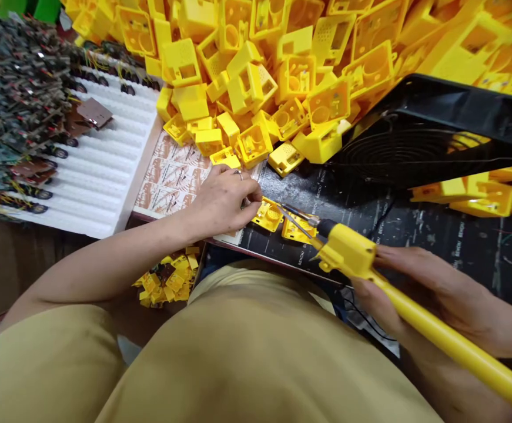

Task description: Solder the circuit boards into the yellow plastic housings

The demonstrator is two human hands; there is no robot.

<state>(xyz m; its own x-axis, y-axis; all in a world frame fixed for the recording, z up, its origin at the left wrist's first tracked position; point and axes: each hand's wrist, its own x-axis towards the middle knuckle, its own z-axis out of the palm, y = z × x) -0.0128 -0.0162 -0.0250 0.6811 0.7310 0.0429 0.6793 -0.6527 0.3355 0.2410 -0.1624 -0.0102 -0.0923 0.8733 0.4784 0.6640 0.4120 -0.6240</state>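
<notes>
My right hand grips a yellow soldering iron with a trigger-like body and a long handle. Its metal tip points left, over two small open yellow plastic cases on the bench. At the left case, my left hand has thumb and forefinger closed together by the upper edge. What they pinch is too small to make out. The right case lies beside it, partly behind the iron's front end. A ring shows on one finger of my left hand.
Many yellow cases are heaped at the back. A black fan stands at right. Dark wired parts are piled on a ridged white foam tray at left. More yellow pieces lie below the bench edge.
</notes>
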